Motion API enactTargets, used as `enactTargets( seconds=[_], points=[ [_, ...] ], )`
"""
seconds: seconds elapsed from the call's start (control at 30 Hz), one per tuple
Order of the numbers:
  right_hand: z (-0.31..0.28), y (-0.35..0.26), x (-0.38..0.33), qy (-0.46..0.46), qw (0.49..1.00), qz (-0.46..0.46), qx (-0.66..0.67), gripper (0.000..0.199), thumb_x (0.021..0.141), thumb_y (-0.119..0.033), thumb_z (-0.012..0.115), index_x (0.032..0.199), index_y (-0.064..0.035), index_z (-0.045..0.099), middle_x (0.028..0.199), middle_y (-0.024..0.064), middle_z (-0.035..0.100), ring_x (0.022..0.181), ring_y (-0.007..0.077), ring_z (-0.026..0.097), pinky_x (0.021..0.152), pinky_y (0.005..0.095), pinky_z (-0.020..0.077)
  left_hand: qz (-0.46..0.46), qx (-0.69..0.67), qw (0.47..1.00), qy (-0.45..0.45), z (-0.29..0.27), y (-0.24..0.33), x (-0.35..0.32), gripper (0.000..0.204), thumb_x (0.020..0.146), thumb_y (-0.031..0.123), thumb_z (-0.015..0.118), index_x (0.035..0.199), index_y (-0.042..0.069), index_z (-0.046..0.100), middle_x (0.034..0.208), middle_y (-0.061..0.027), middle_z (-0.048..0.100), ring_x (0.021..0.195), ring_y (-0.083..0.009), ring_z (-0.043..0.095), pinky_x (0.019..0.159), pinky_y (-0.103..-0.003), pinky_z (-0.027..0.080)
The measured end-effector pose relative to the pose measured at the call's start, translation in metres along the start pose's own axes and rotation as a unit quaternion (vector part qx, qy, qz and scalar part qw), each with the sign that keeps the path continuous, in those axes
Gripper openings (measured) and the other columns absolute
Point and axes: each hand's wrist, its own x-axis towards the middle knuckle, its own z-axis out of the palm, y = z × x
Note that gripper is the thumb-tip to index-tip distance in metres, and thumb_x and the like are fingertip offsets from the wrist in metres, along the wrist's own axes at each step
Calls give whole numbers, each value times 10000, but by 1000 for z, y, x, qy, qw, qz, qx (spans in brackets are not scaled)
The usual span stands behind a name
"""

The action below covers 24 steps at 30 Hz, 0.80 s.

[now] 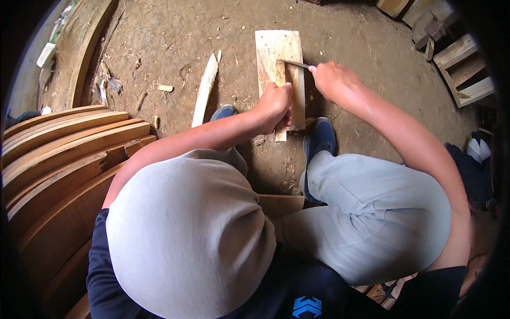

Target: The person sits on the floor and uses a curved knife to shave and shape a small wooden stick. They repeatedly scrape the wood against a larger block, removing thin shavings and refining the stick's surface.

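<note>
A short, thick wooden board point(265, 42) lies on the dirt floor in front of my feet. On it rests a narrow wood strip point(281, 133), and its near end sticks out past the board. My left hand point(276, 103) is closed around the strip's middle. My right hand point(334, 81), to the right of the board, is closed on a knife point(296, 64). Its thin dark blade points left and meets the far end of the strip. The knife's handle is hidden in my fist.
A pointed wood offcut point(206, 87) lies left of the board. Stacked planks point(69, 133) stand close on my left. Wood chips point(165, 88) are scattered over the floor. A wooden frame point(465, 69) is at the far right. My shoes point(320, 139) flank the board's near end.
</note>
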Motion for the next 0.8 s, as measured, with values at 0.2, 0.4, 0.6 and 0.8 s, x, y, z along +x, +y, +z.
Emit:
enactTargets(
  seconds=[0.2,0.4,0.6,0.8],
  points=[
    [4,4,17,6,999,10,-50,466,1037,-296,336,1062,22,676,1100,241,664,1010,404,651,863,489,521,-46,-45,998,-25,-2,3,-1,212,1004,293,463,1053,108,371,755,-28,399,514,-124,392,415,-349,437],
    [20,27,30,9,998,-50,-23,589,1041,-375,340,916,109,653,971,337,638,907,496,624,831,527,490,-31,-42,997,-61,-10,-1,0,197,999,294,477,1008,126,373,731,-19,401,495,-121,386,395,-341,403],
    [18,23,22,24,999,-25,-5,602,1038,-388,349,911,119,648,933,339,641,902,496,625,826,528,489,-25,-51,997,-59,-13,-8,1,185,994,289,487,992,140,376,726,-15,404,485,-120,383,381,-320,350],
    [14,14,14,36,999,-3,-9,568,1036,-389,353,945,75,667,952,316,654,909,477,637,816,525,495,-28,-47,998,-26,-4,-6,0,191,989,285,492,1005,134,377,733,-21,406,476,-119,374,379,-318,348]
  ],
)
